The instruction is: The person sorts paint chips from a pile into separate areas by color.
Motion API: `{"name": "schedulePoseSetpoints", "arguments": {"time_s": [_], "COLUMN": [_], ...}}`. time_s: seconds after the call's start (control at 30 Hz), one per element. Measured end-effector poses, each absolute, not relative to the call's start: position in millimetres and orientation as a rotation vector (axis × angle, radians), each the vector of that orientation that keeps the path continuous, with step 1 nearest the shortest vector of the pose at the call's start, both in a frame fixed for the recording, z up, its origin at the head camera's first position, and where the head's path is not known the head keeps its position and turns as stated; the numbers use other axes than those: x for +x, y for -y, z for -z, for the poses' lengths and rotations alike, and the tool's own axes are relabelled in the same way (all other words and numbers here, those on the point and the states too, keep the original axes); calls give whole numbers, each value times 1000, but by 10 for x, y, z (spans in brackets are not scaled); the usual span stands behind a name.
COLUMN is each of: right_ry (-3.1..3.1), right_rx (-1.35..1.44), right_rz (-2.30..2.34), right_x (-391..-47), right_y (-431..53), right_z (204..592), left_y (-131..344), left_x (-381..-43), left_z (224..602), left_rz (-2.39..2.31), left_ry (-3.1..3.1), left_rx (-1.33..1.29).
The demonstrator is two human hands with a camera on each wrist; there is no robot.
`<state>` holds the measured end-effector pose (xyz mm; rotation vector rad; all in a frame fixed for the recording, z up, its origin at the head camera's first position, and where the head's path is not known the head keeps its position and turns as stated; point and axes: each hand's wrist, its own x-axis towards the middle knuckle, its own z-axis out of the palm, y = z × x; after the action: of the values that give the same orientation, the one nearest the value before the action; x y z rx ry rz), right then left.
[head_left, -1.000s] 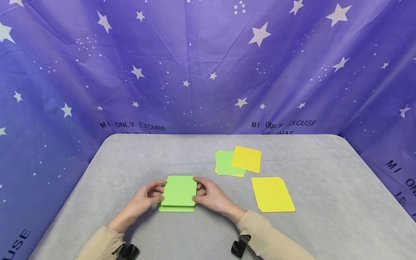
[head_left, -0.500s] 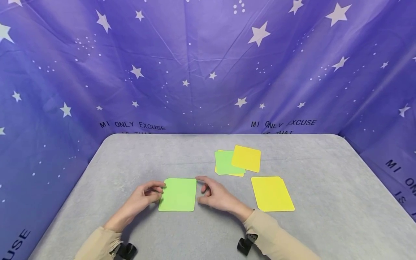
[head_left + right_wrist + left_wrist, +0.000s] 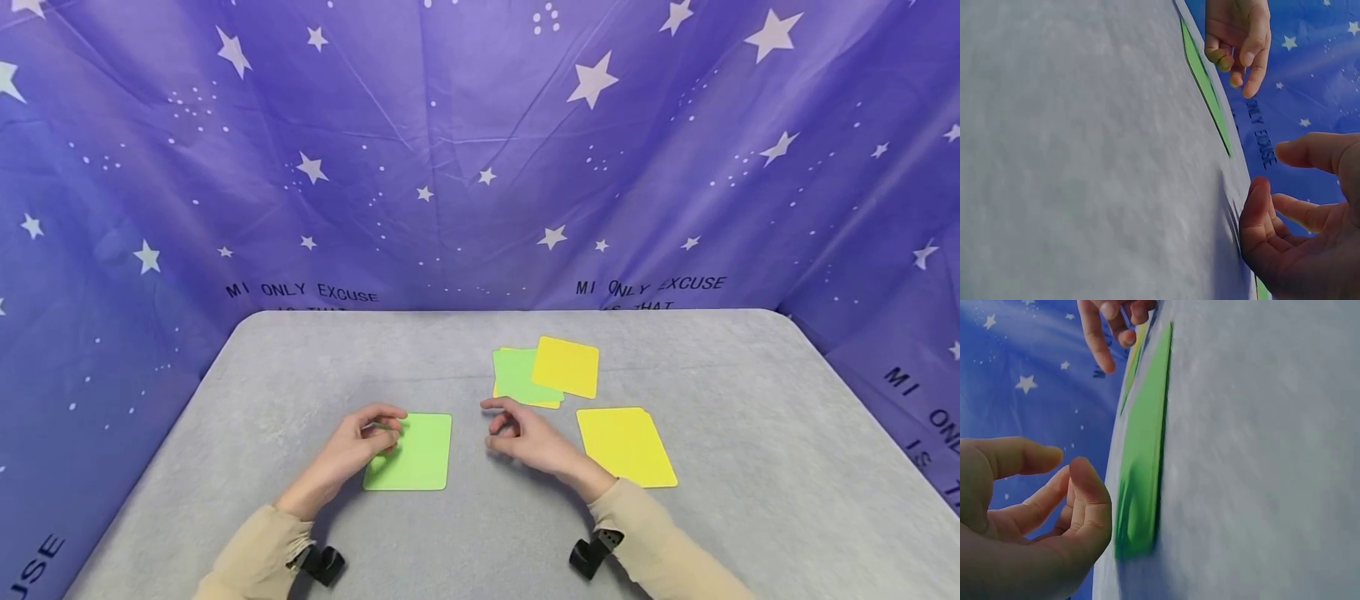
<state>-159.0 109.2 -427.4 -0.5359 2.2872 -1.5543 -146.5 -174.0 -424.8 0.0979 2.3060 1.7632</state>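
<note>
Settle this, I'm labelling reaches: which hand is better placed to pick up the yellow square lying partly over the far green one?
Right, probably. The right hand holds nothing and is nearer the yellow square on the far green square; the left hand hovers over the near green square, farther away.

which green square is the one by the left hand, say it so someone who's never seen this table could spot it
Start at the grey table and go left of its middle, to the left hand. The green square lies at its fingertips. Unlike the other green square, farther back, it has no yellow square overlapping it.
</note>
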Motion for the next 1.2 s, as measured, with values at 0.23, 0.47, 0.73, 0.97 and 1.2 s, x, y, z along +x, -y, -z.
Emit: {"name": "schedulePoseSetpoints", "arguments": {"time_s": [0.23,0.47,0.73,0.97,1.2], "right_ry": [-2339,-2361,-2344,-2332,-2418], "right_rx": [-471,-402,-287,-213,-152], "right_rz": [1560,1592,1701,1769,1762], "right_x": [-1634,-1637,-1678,-1701,-1730], "right_y": [-1245,-1426,-1666,-1839,-1990], "right_z": [4255,4196,4183,4145,4107], "left_y": [1510,1324,1074,852,604], "left_x": [-1574,-1621,-1684,-1746,-1850], "left_z": [4276,4302,4323,4300,4263], "left_rz": [-1826,-1838,-1880,-1886,-1851], "left_ry": [-2275,-2242,-2162,-2145,-2160], "left_rx": [136,218,314,371,404]}}
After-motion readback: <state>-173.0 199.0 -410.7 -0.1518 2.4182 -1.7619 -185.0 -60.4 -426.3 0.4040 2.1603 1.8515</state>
